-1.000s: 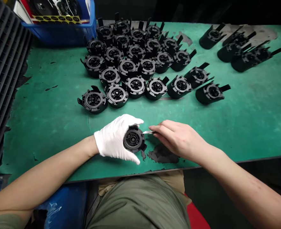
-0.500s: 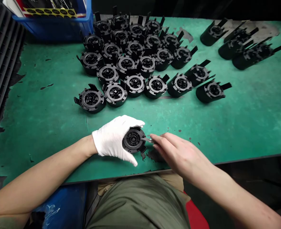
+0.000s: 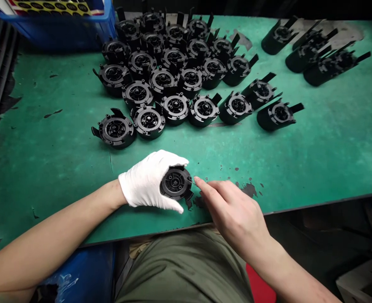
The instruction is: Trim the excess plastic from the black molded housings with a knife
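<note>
Head view, gloved left hand (image 3: 146, 181) clenching black plastic housing (image 3: 175, 183), bare right hand (image 3: 233, 208) open beside it

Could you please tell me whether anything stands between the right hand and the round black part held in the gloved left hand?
Nothing visible does. The right hand reaches toward the rim of the round black plastic part, held in the white-gloved left hand, and its index fingertip sits right beside that rim.
</note>
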